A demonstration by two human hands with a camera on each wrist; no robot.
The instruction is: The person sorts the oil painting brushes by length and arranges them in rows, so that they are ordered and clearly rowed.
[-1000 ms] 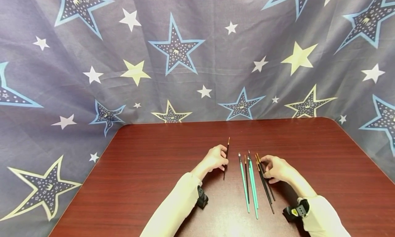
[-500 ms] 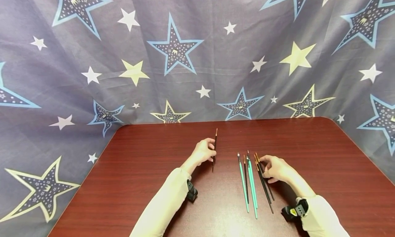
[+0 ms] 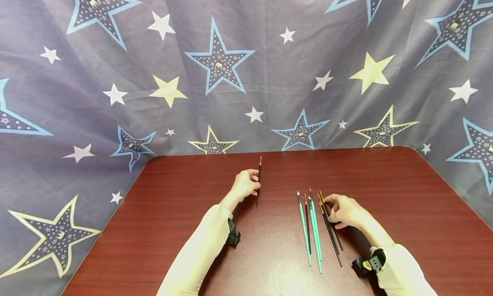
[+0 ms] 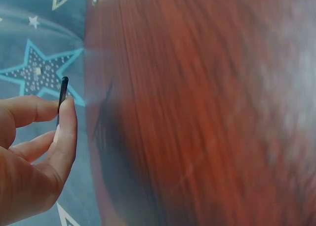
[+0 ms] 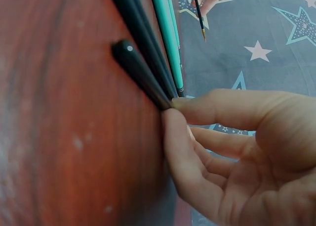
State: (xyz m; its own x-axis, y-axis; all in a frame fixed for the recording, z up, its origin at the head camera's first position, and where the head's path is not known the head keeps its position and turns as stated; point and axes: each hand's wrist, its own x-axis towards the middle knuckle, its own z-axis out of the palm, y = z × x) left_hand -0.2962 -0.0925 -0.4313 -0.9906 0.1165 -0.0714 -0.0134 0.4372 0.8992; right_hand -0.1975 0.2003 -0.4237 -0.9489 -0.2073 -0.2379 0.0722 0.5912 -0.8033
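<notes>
My left hand (image 3: pixel 242 185) pinches a thin black paintbrush (image 3: pixel 259 172) with a golden tip, tip pointing to the far edge. In the left wrist view, thumb and fingers meet on the dark handle (image 4: pixel 63 90), apart from the tabletop. My right hand (image 3: pixel 346 210) is at the right end of a row of paintbrushes. In the right wrist view its thumb and forefinger pinch a black paintbrush (image 5: pixel 140 72) that lies beside other black paintbrushes (image 5: pixel 143 33). Teal paintbrushes (image 3: pixel 303 227) and a slim black one (image 3: pixel 309 231) lie just left of these.
The reddish-brown wooden table (image 3: pixel 185 193) reaches back to a grey curtain (image 3: pixel 231 116) printed with stars. A black camera (image 3: pixel 233 232) is strapped to the left wrist, and another camera (image 3: pixel 363 265) to the right.
My left hand has carried its black paintbrush left and toward the far edge, away from the row. The right hand stays in place on its paintbrush.
</notes>
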